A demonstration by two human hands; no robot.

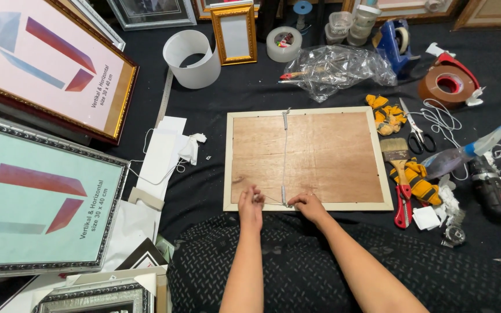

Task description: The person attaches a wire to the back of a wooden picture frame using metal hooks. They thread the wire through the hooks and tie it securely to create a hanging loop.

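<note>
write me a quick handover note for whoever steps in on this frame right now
Left hand: pinching the loose end of the white cord at the near edge of the frame.
Right hand: fingertips pressing on the cord's near anchor point.
Frame lies face down on the dark cloth, wooden backing up.
Done: cord fixed at the far edge and run straight across the backing.
Left: the near end looks not yet secured. Scissors lie to the right.

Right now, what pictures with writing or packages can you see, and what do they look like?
Pink insert sheet in the gold-and-dark frame, top left: blue and red slanted shapes, small print.
Pale green insert sheet in the silver frame, left: red slanted shapes, small print.
Clear plastic bag, top middle, crumpled, no label showing.
No screens.
</note>
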